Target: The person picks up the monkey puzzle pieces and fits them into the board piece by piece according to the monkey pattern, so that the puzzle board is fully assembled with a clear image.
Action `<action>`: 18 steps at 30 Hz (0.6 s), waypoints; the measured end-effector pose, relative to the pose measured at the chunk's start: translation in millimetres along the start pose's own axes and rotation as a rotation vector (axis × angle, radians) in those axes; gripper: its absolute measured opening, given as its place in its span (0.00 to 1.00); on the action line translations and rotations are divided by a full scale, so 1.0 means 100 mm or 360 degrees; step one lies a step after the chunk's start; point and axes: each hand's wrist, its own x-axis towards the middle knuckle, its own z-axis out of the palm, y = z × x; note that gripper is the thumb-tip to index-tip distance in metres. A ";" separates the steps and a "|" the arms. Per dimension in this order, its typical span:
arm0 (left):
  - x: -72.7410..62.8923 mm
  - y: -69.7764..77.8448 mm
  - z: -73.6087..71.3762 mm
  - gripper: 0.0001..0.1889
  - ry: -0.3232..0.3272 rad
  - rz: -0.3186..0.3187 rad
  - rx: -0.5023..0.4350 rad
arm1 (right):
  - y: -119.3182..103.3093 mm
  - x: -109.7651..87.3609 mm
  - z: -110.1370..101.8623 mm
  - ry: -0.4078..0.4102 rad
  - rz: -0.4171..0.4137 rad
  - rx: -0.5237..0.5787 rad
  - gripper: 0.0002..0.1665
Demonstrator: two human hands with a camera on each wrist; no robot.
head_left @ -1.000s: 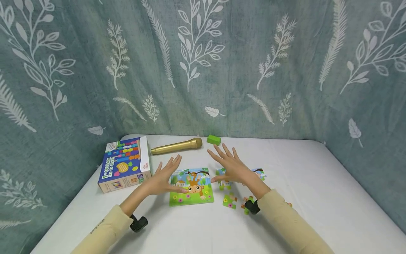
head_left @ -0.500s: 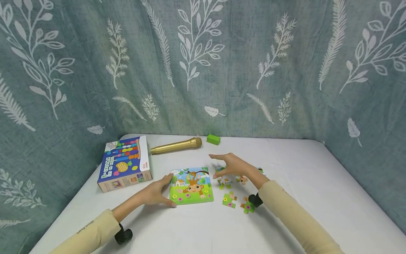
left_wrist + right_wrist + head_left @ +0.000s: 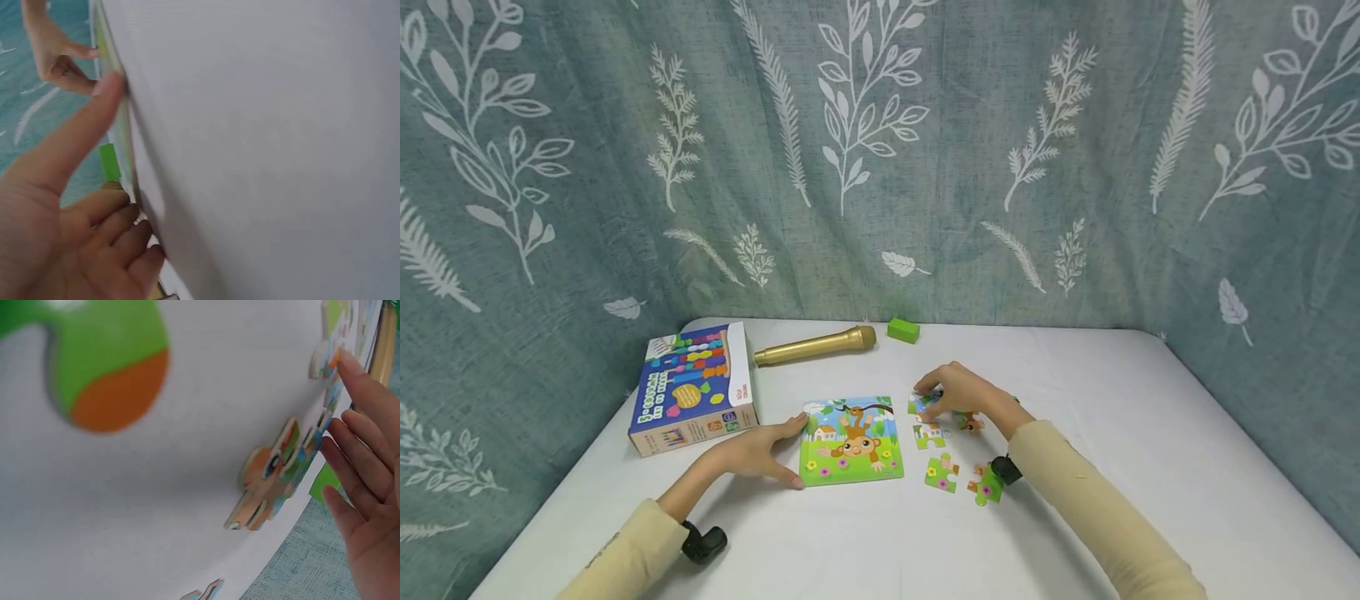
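Note:
A square puzzle board [image 3: 848, 467] with a monkey picture lies in the middle of the table. My left hand [image 3: 758, 454] touches its left side, thumb by the near corner and fingertips by the far one. In the left wrist view the left thumb [image 3: 75, 140] lies along the board's edge. My right hand [image 3: 958, 392] bends over a blue-and-green jigsaw piece [image 3: 917, 406] right of the board, gripping it between thumb and fingers. Closer to me lie a house piece [image 3: 930, 437], a flower piece [image 3: 941, 473] and another green piece [image 3: 987, 485].
Partly under the right wrist lies a monkey-face piece [image 3: 968, 422]. A blue game box [image 3: 696, 387] stands left of the board. Behind lie a gold microphone [image 3: 816, 346] and a green block [image 3: 903, 330]. A patterned curtain [image 3: 880, 167] hangs along the back of the white table [image 3: 865, 550].
My left hand has come down from above the board to its left side. My right hand has lowered from over the pieces, and its spread fingers have drawn in around one piece.

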 end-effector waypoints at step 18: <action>0.01 0.08 -0.08 0.52 -0.0102 -0.0110 0.0119 | 0.02 -0.03 0.08 0.0082 -0.0040 0.0033 0.25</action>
